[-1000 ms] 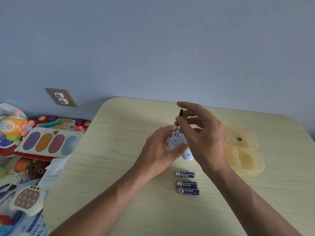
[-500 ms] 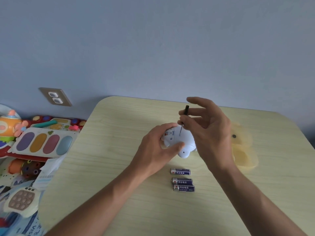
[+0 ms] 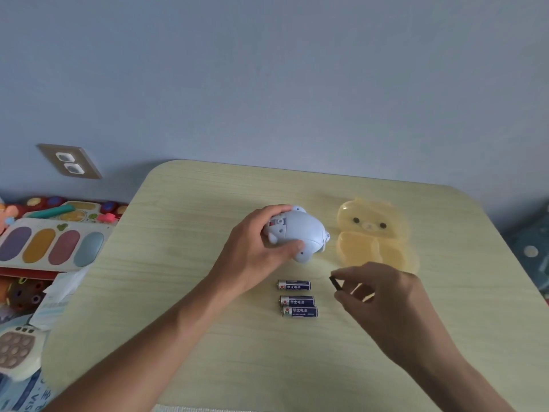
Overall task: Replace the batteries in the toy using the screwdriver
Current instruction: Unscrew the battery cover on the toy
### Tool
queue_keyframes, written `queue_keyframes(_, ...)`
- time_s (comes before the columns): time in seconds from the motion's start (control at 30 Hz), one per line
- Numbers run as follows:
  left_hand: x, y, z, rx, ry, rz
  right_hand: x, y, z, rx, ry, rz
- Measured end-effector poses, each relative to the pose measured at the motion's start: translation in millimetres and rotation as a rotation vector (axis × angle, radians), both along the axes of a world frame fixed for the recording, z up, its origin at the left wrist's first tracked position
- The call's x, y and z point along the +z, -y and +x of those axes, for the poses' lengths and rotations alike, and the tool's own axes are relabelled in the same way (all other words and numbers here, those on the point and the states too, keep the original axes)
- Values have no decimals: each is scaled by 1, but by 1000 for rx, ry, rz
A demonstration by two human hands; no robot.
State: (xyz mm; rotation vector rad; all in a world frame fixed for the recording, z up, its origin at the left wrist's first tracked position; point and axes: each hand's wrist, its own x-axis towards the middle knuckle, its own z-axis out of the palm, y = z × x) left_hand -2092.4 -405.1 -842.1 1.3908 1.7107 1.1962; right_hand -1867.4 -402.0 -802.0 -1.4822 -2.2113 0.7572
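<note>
A pale blue animal-shaped toy (image 3: 300,231) lies belly-up on the light wooden table (image 3: 184,292), and my left hand (image 3: 255,251) grips it from the left side. Its underside with small screw holes faces up. My right hand (image 3: 383,301) hovers low over the table to the right of the toy, pinching a small black screwdriver (image 3: 335,283); only its dark handle end shows. Three blue AA batteries (image 3: 297,298) lie side by side on the table just in front of the toy, between my two hands.
A translucent yellow bear-shaped box (image 3: 375,233) sits on the table right of the toy. Left of the table, off its edge, lie colourful toys, including a board with coloured ovals (image 3: 50,245). A wall socket (image 3: 69,162) is at the back left.
My right hand has lifted the screwdriver off the toy and moved down and right, away from it. My left hand has set the toy lower, resting on the table.
</note>
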Motion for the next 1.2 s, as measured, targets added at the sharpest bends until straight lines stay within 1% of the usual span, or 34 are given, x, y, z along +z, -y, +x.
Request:
queue_keyframes(0.17,0,2,0,3,-16,7,-11,5,-3,41,129,92)
queue_keyframes(0.27,-1,1,-1,-7,-26,5,-14,5,-3,58,163,143)
queue_keyframes(0.43,0,2,-1,-11,-19,-1,-11,5,-3,99,206,172)
queue_keyframes(0.53,1,1,0,-19,39,-9,8,-6,-11,102,132,261)
queue_keyframes(0.6,0,0,-1,-14,61,-16,23,-23,-26,176,53,332)
queue_keyframes(0.67,1,0,-1,-14,58,-18,33,-43,-44,305,24,353)
queue_keyframes(0.77,2,1,-2,-24,73,-20,38,-65,-67,468,100,314)
queue_keyframes(0.83,3,1,-2,-29,74,-28,35,-74,-76,537,167,296)
queue_keyframes(0.97,2,-1,-4,-15,52,-50,27,-83,-83,586,264,291)
queue_keyframes(1.1,2,-2,-4,-21,43,-49,25,-88,-83,624,276,314)
queue_keyframes(1.2,2,-3,-3,-20,41,-44,25,-91,-87,653,321,350)
